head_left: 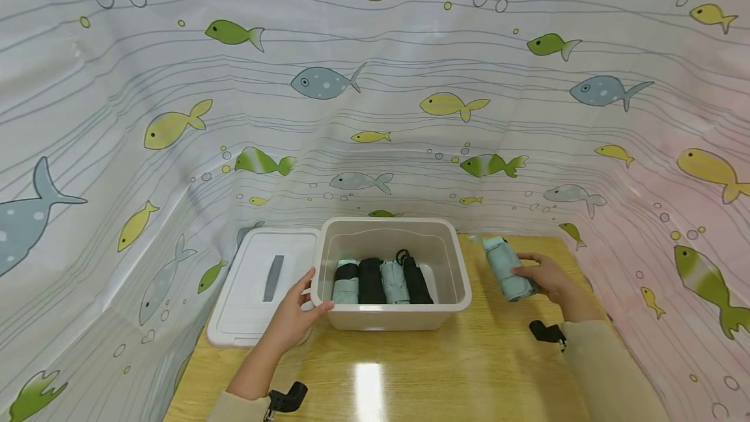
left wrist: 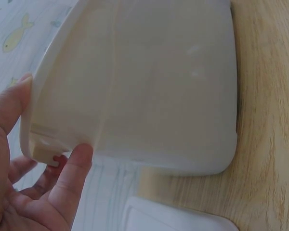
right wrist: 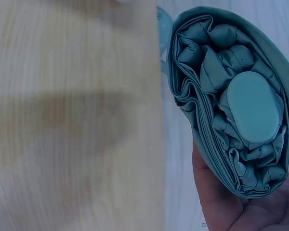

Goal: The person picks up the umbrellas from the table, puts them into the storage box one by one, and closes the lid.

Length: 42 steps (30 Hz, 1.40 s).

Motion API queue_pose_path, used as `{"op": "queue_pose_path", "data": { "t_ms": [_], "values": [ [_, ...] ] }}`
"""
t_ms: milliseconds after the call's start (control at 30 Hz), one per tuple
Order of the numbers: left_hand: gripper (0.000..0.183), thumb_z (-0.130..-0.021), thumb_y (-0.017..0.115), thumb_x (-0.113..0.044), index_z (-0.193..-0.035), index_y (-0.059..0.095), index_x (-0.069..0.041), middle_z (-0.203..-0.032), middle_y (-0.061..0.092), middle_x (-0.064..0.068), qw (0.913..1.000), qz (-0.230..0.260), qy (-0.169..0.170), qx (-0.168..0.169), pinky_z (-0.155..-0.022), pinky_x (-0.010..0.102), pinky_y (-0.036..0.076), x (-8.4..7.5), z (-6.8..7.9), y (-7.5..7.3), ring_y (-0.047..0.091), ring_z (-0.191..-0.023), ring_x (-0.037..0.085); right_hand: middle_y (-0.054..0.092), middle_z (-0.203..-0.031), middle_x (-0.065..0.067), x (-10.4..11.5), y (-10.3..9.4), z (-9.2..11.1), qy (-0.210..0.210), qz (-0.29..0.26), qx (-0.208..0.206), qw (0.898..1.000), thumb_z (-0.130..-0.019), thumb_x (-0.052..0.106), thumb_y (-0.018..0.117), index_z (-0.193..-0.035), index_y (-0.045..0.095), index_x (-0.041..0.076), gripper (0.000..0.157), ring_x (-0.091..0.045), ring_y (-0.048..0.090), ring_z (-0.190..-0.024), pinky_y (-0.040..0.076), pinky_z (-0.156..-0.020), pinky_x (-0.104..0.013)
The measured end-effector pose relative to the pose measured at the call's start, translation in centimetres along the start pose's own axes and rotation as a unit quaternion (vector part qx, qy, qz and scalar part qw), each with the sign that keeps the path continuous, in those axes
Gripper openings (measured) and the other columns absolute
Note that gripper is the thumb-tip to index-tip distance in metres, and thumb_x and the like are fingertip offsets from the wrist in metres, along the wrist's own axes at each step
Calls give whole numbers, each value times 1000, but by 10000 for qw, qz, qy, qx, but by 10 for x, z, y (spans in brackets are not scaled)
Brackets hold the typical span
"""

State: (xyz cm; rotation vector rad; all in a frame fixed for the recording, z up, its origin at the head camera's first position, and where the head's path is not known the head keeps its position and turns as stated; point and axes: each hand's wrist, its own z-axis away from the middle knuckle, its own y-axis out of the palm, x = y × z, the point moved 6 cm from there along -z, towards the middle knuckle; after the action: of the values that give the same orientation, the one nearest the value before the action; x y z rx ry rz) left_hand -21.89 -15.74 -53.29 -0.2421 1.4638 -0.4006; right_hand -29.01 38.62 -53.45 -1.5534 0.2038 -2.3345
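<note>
My left hand grips the front left corner of a beige plastic storage box, its thumb at the front rim. In the left wrist view the fingers wrap under the rim. Inside the box several folded umbrellas stand in a row: a mint one with a black band, a black one, another mint one and a black one with a looped strap. To the right of the box, my right hand holds a mint folded umbrella; its oval handle end faces the right wrist camera.
A white lid with a grey handle lies left of the box, beside its wall. The wooden table extends in front. A fish-patterned sheet rises behind the table and along both sides.
</note>
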Motion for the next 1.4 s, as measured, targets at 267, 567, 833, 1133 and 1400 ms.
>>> {"op": "queue_pose_path", "data": {
  "t_ms": [267,567,833,1133,1400],
  "values": [
    [96,-86,80,-38,-161,23,-19,-152,38,20,10000,-45,-31,64,-95,41,55,1,1,-1,50,-131,39,58,-118,-20,43,3,16,-287,-21,443,9986,-101,19,62,-156,19,-5,74,-22,67,-90,59,-78,-39],
    [93,-87,80,-29,-161,24,-20,-151,40,18,9999,44,-82,39,-94,41,55,2,0,0,50,-131,39,50,-132,-31,87,16,22,-509,260,800,9952,-100,20,64,-156,22,-1,74,-25,65,-96,57,-81,-41],
    [93,-88,80,-29,-161,23,-19,-150,41,18,10000,49,-12,67,-94,42,55,1,0,1,50,-131,39,45,-137,-34,122,35,19,-547,721,994,9909,-98,19,67,-153,30,-3,70,-27,63,-100,58,-82,-40],
    [95,-86,81,-34,-161,23,-20,-150,41,18,9999,97,-19,96,-95,42,55,0,2,1,51,-131,38,54,-128,-29,159,69,6,-677,1546,1299,9771,-96,16,70,-148,42,0,62,-30,62,-99,58,-77,-39],
    [95,-86,80,-36,-161,23,-20,-150,42,18,10000,27,2,76,-96,44,54,0,2,1,51,-131,38,51,-141,-27,170,104,-11,-913,2241,1620,9567,-93,11,72,-140,54,0,52,-38,54,-120,54,-86,-40]
  ]
}}
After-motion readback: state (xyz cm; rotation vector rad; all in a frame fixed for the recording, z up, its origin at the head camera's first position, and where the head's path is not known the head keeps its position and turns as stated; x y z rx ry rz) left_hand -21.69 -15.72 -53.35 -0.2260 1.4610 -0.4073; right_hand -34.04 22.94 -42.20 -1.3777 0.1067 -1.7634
